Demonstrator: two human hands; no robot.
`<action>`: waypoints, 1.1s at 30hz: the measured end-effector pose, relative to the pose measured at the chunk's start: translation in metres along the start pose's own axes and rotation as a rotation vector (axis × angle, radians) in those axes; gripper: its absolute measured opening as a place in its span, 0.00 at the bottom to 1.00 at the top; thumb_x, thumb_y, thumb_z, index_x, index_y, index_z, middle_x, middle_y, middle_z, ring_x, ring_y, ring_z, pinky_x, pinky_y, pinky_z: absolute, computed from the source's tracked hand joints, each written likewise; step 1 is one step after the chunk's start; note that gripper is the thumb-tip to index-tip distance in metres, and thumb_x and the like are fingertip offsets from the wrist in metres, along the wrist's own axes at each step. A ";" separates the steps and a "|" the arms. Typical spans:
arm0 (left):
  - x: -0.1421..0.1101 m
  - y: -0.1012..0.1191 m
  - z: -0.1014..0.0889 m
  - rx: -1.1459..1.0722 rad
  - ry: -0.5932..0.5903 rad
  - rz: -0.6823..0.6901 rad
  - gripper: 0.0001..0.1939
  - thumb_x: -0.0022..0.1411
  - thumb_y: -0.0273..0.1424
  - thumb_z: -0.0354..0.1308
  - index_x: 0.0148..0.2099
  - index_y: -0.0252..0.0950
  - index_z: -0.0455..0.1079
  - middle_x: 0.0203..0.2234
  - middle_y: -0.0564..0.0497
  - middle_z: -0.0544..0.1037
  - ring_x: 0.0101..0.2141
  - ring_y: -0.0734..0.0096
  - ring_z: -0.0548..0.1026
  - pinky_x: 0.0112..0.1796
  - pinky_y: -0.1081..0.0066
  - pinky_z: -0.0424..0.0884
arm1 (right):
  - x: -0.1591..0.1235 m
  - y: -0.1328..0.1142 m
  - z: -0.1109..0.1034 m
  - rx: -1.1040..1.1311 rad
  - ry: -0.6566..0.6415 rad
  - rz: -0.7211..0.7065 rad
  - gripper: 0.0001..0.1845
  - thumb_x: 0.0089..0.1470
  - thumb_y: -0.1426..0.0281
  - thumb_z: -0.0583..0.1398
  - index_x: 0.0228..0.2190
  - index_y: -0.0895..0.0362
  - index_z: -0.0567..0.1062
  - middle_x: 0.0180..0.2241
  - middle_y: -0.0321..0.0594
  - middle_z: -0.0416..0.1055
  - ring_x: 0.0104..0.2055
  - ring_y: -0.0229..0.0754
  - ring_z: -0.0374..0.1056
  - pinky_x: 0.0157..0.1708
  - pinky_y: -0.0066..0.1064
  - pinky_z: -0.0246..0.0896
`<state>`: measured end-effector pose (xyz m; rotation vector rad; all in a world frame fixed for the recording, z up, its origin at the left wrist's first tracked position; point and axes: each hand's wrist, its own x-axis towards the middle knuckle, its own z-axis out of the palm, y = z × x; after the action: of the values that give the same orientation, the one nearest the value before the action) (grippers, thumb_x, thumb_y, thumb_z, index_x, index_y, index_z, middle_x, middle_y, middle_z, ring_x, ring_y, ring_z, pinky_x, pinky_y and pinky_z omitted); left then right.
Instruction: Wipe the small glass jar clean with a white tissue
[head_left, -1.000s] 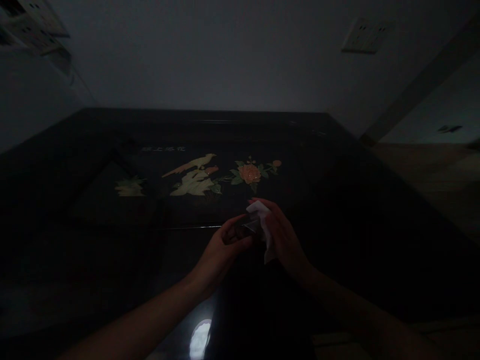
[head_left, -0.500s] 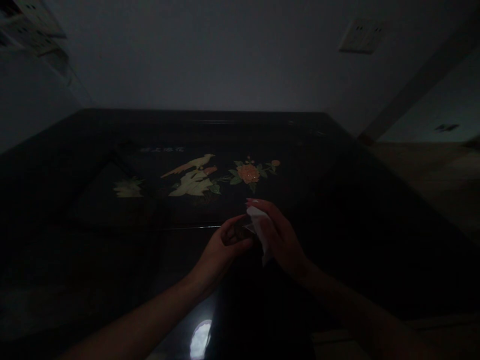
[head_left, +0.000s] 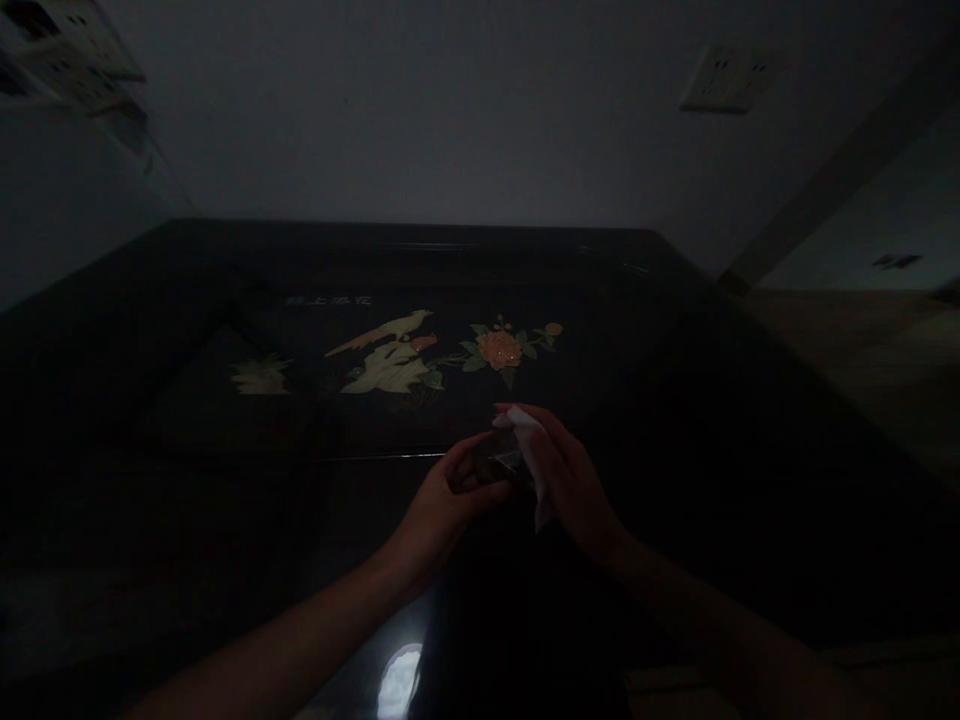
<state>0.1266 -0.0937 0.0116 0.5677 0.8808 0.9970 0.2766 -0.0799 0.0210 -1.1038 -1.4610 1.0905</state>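
The scene is very dim. My left hand (head_left: 446,500) is closed around a small dark object (head_left: 496,463) whose kind I cannot make out. My right hand (head_left: 571,478) holds a white tissue (head_left: 529,450) pressed against that object, fingers curled over it. Both hands meet above a glossy black table (head_left: 675,400) inlaid with a bird (head_left: 386,345) and an orange flower (head_left: 499,347).
A white wall rises behind the table, with a socket plate (head_left: 724,75) at the upper right. A light reflection (head_left: 399,680) shows on the table's near edge. Wooden floor (head_left: 877,350) lies to the right. Pale shelving or papers (head_left: 67,60) sit at the upper left.
The tissue in my right hand has shifted slightly over the dark object, showing less white now. My left hand stays almost still.
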 end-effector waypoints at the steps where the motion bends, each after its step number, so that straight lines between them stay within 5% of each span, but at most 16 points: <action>1: 0.000 -0.001 -0.001 0.000 -0.003 0.008 0.33 0.39 0.27 0.73 0.50 0.34 0.69 0.45 0.44 0.77 0.46 0.59 0.74 0.49 0.64 0.67 | -0.002 -0.001 -0.001 -0.108 -0.018 -0.101 0.18 0.63 0.60 0.50 0.48 0.52 0.71 0.50 0.43 0.71 0.53 0.45 0.66 0.55 0.40 0.58; 5: 0.001 -0.002 -0.002 0.009 -0.014 0.019 0.30 0.40 0.26 0.72 0.48 0.35 0.70 0.44 0.45 0.78 0.46 0.59 0.74 0.46 0.66 0.69 | -0.006 0.001 -0.003 -0.416 -0.104 -0.431 0.19 0.62 0.67 0.52 0.53 0.53 0.67 0.55 0.46 0.64 0.57 0.47 0.61 0.55 0.43 0.58; 9: 0.001 -0.003 -0.002 0.000 -0.031 0.023 0.29 0.40 0.27 0.72 0.48 0.35 0.70 0.45 0.44 0.77 0.47 0.58 0.74 0.46 0.65 0.68 | -0.006 0.002 -0.005 -0.467 -0.112 -0.502 0.20 0.61 0.68 0.53 0.54 0.53 0.66 0.55 0.47 0.64 0.56 0.47 0.61 0.55 0.44 0.58; 12: 0.001 -0.003 -0.003 -0.009 -0.052 0.021 0.29 0.41 0.28 0.72 0.49 0.34 0.70 0.46 0.43 0.77 0.48 0.57 0.73 0.49 0.63 0.66 | -0.004 0.000 -0.004 -0.334 -0.084 -0.396 0.17 0.62 0.66 0.51 0.52 0.52 0.68 0.53 0.45 0.67 0.55 0.45 0.63 0.53 0.41 0.60; 19: 0.000 0.001 -0.001 -0.037 -0.079 -0.012 0.31 0.40 0.30 0.73 0.49 0.33 0.71 0.47 0.41 0.77 0.49 0.56 0.73 0.53 0.60 0.62 | 0.005 0.003 -0.002 0.180 0.021 0.121 0.20 0.60 0.56 0.53 0.45 0.54 0.74 0.46 0.42 0.75 0.49 0.45 0.70 0.51 0.37 0.63; 24: 0.000 -0.001 -0.001 -0.067 -0.046 0.001 0.31 0.42 0.29 0.72 0.51 0.35 0.69 0.47 0.44 0.77 0.49 0.58 0.73 0.53 0.60 0.63 | 0.009 0.005 -0.005 0.334 0.083 0.200 0.20 0.57 0.55 0.56 0.43 0.55 0.77 0.45 0.41 0.76 0.46 0.45 0.72 0.50 0.38 0.64; 33: 0.004 -0.002 -0.008 -0.256 -0.156 0.031 0.20 0.50 0.31 0.68 0.46 0.34 0.72 0.45 0.45 0.78 0.51 0.58 0.72 0.57 0.58 0.60 | 0.012 0.003 -0.007 0.393 0.162 0.188 0.20 0.57 0.54 0.57 0.41 0.54 0.78 0.46 0.42 0.76 0.48 0.46 0.72 0.54 0.40 0.61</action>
<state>0.1220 -0.0905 0.0046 0.4355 0.5967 1.0599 0.2819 -0.0672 0.0208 -1.0313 -0.9772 1.3199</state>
